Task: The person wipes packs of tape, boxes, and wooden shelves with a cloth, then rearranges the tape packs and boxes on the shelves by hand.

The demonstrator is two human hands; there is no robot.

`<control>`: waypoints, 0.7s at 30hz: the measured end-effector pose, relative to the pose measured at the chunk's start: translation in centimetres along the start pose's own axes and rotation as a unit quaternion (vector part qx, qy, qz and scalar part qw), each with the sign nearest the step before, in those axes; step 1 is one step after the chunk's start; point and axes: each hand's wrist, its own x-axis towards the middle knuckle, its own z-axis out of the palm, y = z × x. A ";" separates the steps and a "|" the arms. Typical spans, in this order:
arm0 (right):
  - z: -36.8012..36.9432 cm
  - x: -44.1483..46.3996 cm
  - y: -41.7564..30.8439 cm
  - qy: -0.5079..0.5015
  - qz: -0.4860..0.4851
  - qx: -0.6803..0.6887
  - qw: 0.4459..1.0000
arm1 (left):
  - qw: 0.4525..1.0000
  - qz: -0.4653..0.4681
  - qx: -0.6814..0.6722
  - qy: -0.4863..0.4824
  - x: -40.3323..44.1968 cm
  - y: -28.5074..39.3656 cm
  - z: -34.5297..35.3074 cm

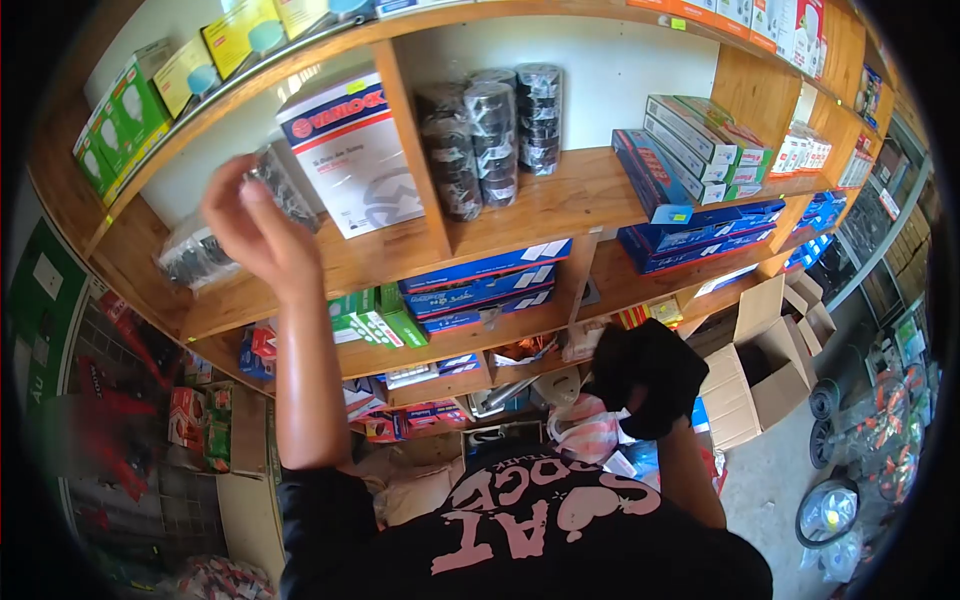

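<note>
Bundle [652, 368], perhaps black cloth, in right grip [637, 397], left grip [262, 218] raised

Green bulb boxes [125, 122] and yellow boxes [240, 38] are standing in a row along the left of the top shelf [450, 22], while orange and white boxes [765, 22] are lining its right. Long green and white boxes [692, 155] are lying stacked on the middle shelf [570, 200], with a blue and red box [648, 178] resting just beside them. Below, blue boxes [485, 288] are lying in a pile beside green boxes [378, 318]. An open carton [725, 400] is sitting near clear plastic bags [888, 435] at the right, above bare floor [745, 505].
</note>
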 end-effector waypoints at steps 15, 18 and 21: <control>-2.5 9.1 -5.7 -0.354 -0.004 -0.418 0.837 | 0.821 0.094 0.337 -0.451 -3.5 3.9 17.0; -4.2 10.1 -8.2 -0.269 -0.062 -0.373 0.886 | 0.868 0.080 0.240 -0.426 -4.0 5.5 17.2; -4.6 11.6 -10.7 -0.135 -0.100 -0.240 0.956 | 0.900 0.045 0.114 -0.419 -4.9 6.0 17.1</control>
